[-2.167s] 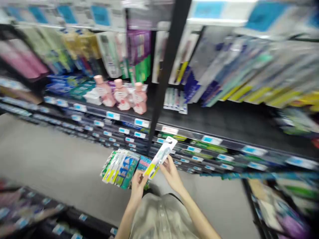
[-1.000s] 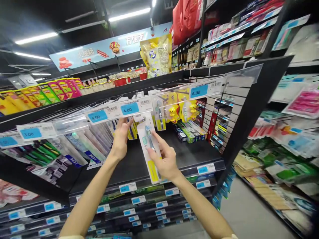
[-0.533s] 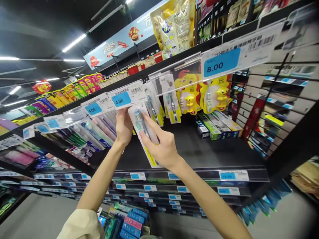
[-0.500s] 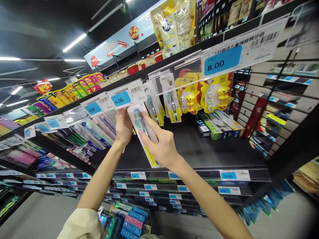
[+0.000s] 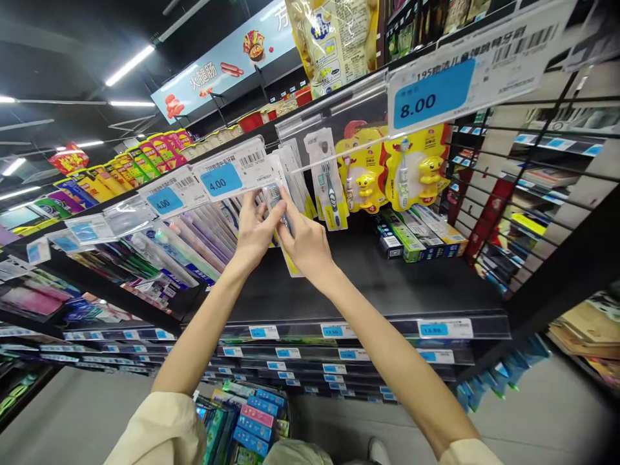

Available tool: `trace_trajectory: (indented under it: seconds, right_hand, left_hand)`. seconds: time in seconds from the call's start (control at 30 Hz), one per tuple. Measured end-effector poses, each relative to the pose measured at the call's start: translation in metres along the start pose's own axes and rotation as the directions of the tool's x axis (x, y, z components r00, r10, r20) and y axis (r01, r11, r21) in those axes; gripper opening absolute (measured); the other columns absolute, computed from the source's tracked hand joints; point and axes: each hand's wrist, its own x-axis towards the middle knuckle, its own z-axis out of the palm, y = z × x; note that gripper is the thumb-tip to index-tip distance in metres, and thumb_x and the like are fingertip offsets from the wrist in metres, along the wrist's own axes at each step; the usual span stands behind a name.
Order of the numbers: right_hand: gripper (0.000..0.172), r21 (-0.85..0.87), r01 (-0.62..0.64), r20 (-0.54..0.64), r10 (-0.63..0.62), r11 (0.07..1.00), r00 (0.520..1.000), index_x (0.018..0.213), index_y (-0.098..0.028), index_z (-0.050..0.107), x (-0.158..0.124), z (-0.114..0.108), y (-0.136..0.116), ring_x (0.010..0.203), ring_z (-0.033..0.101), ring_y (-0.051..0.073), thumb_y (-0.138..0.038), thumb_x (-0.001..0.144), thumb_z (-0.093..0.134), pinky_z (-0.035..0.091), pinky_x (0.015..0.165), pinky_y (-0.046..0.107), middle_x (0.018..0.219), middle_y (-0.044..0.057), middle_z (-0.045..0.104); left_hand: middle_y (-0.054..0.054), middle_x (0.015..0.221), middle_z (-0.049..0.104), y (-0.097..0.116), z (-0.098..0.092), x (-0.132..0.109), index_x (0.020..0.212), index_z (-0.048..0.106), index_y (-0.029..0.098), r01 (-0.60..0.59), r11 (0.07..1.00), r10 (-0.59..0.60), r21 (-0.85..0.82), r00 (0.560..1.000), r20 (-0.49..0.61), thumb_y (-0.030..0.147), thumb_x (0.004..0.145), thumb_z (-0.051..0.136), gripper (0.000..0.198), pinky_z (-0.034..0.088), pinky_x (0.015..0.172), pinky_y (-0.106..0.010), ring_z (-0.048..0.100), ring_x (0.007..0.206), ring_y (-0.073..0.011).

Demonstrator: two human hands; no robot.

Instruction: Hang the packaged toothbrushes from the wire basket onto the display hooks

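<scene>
Both hands meet at a packaged toothbrush (image 5: 292, 265) below the hook's 4.00 price label (image 5: 220, 181). My right hand (image 5: 306, 242) pinches the pack from the right. My left hand (image 5: 255, 229) closes on it from the left, its thumb across the front near the bristles. Fingers cover much of the pack. Just right of the hands hang similar toothbrush packs (image 5: 328, 177), and farther right are yellow duck-shaped packs (image 5: 417, 169). More toothbrush packs (image 5: 194, 248) hang in rows to the left.
Several toothpaste boxes (image 5: 411, 240) lie on the black shelf (image 5: 368, 284) at the right, beside a wire grid (image 5: 533, 194). Below stands a container of blue and pink boxes (image 5: 256, 420). A large yellow bag (image 5: 334, 48) stands above the rail.
The toothbrush pack has moved up towards the price label, partly behind the fingers. My left hand has come over to it, and its thumb now lies on the front. The view has shifted slightly.
</scene>
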Motion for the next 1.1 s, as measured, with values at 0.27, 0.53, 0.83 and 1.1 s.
trace_trajectory:
  seconds: [0.27,0.53,0.83,1.1]
  right_hand:
    - [0.076,-0.074,-0.079,0.162,0.090,0.994,0.983,0.171,-0.024,0.019,-0.016,-0.001,0.022,0.112,0.070,0.032,-0.027,0.102,0.052,0.059,0.098,0.046,0.132,0.014,0.065]
    - [0.064,-0.137,0.014,0.159,0.008,0.990,0.987,0.162,-0.020,0.040,-0.062,-0.007,0.028,0.142,0.051,0.039,-0.035,0.101,0.056,0.052,0.112,0.057,0.156,0.020,0.044]
    - [0.013,0.151,0.039,0.181,-0.067,0.988,0.981,0.108,-0.024,0.073,-0.168,-0.008,-0.006,0.088,0.075,0.022,-0.029,0.099,0.066,0.062,0.085,0.033,0.103,0.006,0.076]
    - [0.037,0.201,-0.417,0.709,0.162,0.886,0.687,0.105,-0.020,0.081,-0.338,0.092,-0.028,0.063,0.075,0.023,-0.052,0.096,0.064,0.062,0.060,0.028,0.082,0.009,0.079]
  left_hand:
    - [-0.018,0.156,0.045,-0.055,0.019,0.024,0.159,0.040,0.024,-0.003,0.983,0.005,0.186,1.000,-0.012,0.069,0.097,0.058,0.079,0.041,0.120,-0.056,0.051,0.143,-0.0356]
    - [-0.017,0.160,0.043,-0.055,0.034,0.021,0.159,0.038,0.021,-0.028,0.944,0.019,0.330,0.999,0.030,0.052,0.106,0.051,0.062,0.019,0.132,-0.054,0.032,0.157,-0.0334]
    - [-0.009,0.167,0.041,0.025,-0.023,-0.161,0.164,0.038,0.030,-0.140,0.918,0.014,0.371,0.946,0.324,0.024,0.107,0.037,0.057,0.037,0.127,-0.044,0.037,0.156,-0.0267]
    - [-0.012,0.149,0.061,-0.013,-0.116,-0.474,0.149,0.058,0.027,0.023,0.866,-0.368,0.499,0.704,0.607,0.018,0.100,0.053,0.050,0.054,0.103,-0.039,0.060,0.134,-0.0254]
